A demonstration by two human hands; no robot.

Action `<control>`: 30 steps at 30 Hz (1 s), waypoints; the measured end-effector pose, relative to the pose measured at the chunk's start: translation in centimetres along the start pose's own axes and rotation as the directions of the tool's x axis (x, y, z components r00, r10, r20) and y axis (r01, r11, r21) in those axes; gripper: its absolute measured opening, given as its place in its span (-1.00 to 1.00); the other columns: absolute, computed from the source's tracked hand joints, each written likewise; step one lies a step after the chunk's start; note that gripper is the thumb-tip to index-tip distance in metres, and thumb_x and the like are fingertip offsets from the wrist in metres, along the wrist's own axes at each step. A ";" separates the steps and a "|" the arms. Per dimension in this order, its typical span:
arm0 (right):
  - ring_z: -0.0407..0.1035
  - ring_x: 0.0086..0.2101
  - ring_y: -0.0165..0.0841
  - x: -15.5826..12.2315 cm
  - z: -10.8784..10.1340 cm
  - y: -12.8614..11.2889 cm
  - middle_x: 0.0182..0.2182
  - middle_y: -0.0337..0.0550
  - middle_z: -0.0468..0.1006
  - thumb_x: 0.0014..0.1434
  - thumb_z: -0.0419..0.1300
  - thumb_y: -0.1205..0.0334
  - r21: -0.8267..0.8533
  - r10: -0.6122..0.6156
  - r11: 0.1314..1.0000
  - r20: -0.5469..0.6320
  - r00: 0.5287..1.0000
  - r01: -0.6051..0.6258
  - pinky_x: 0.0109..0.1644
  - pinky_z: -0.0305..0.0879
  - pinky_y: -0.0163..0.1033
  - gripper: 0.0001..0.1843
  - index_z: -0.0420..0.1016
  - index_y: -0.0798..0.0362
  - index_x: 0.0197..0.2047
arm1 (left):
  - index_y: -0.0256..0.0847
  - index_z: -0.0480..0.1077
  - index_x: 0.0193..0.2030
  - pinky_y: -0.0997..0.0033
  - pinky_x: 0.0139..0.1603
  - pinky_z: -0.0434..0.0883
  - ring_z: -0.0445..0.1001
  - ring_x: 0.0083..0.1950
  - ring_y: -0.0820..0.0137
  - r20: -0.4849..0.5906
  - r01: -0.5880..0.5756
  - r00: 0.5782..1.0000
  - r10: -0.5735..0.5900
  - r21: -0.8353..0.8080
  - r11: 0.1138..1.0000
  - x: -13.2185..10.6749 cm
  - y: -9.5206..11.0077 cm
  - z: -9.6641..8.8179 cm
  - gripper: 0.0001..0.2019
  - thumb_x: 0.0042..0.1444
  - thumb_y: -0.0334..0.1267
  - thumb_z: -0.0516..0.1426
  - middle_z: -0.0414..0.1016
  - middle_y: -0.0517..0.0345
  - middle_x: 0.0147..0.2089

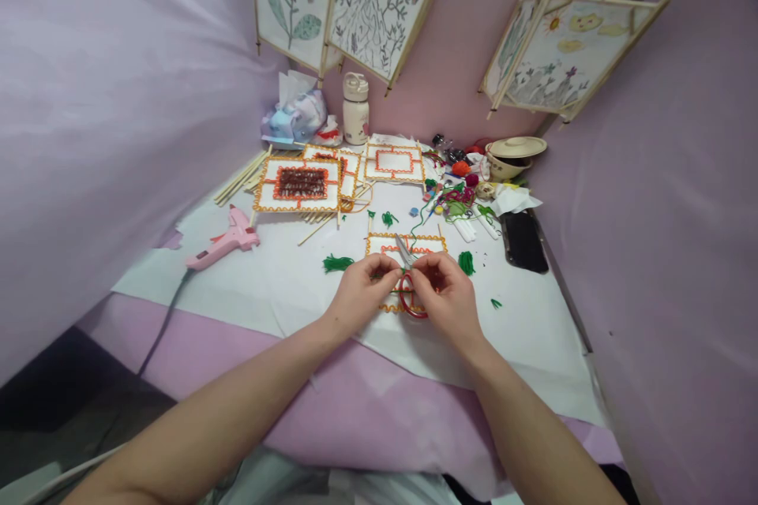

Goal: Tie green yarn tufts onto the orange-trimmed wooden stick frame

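- Red-handled scissors [405, 251]: over the orange-and-yellow frame [435, 243], blades pointing to its far edge, handle loop near its front edge.
- Right hand [448, 292]: above the frame's right half, grip closed around the scissors.
- Left hand [367, 284]: above the frame's left half, grip pinched on green yarn [404, 271], fingertips nearly meeting the right hand's. Exact hold on the strand too small to tell.
- Green bundles: left one [337, 263] just beside the frame, right one [467, 263] near its right edge.
- Left of frame: pink glue gun [228, 237], wide strip of white sheet [296, 284] between.
- Right of frame: phone [525, 241], along the surface's right edge; open white between, small green snippets on it.
- Behind frame: brown-centred panel [302, 183] to the left, yarn pile [459, 193] to the right, close-packed.
- Front of frame: white band, then the surface's pink-draped front edge.
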State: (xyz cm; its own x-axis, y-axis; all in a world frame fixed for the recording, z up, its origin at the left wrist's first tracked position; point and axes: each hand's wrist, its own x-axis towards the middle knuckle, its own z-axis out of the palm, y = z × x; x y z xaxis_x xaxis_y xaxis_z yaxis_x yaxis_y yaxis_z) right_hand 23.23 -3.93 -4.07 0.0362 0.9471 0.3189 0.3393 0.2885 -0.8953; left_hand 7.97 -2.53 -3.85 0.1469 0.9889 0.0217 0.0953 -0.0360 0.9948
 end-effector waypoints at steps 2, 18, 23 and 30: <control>0.32 -0.42 -0.41 0.1 -0.1 -0.1 -0.39 -0.21 0.45 0.14 0.18 0.24 -0.029 -0.014 0.999 0.031 0.999 0.015 -0.34 0.26 -0.29 -0.93 0.44 0.04 -0.35 | -0.23 0.44 -0.36 0.47 -0.23 0.31 0.39 -0.30 0.41 -0.010 -0.019 1.000 0.019 0.007 1.000 0.0 0.0 0.0 -0.90 0.04 -0.24 0.19 0.47 0.16 -0.35; 0.34 -0.36 -0.34 -0.4 0.0 -0.8 -0.38 -0.15 0.47 0.16 0.16 0.31 -0.198 -0.266 0.949 -0.097 0.959 0.244 -0.27 0.29 -0.21 -0.95 0.44 0.01 -0.34 | -0.24 0.41 -0.33 0.53 -0.38 0.24 0.26 -0.43 0.51 0.023 0.095 0.995 -0.093 -0.167 0.981 0.0 -0.3 0.4 -0.84 0.06 -0.19 0.20 0.34 0.24 -0.44; 0.41 -0.30 -0.31 -0.7 0.3 -0.4 -0.34 -0.12 0.53 0.22 0.13 0.31 -0.271 -0.323 0.912 -0.007 0.947 0.309 -0.22 0.34 -0.18 -0.89 0.49 0.00 -0.28 | -0.23 0.45 -0.32 0.48 -0.25 0.31 0.38 -0.28 0.42 -0.038 0.021 0.999 -0.024 -0.072 0.997 -0.2 -0.5 0.4 -0.86 0.06 -0.20 0.19 0.47 0.15 -0.32; 0.39 -0.35 -0.35 -0.5 0.0 -0.2 -0.38 -0.16 0.53 0.22 0.14 0.33 -0.269 -0.267 0.929 -0.005 0.964 0.256 -0.25 0.30 -0.23 -0.89 0.49 0.01 -0.32 | -0.22 0.50 -0.30 0.47 -0.28 0.32 0.38 -0.34 0.43 -0.049 0.011 0.999 -0.014 -0.042 0.999 -0.3 -0.9 0.6 -0.85 0.07 -0.20 0.18 0.50 0.16 -0.35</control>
State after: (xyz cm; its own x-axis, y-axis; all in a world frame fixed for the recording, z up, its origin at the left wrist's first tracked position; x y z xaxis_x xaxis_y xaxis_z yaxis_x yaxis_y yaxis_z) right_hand 23.09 -4.45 -4.05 -0.0509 0.8347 0.5483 0.5769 0.4727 -0.6661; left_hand 8.47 -2.92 -4.83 0.0969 0.9952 0.0131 0.0559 -0.0186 0.9983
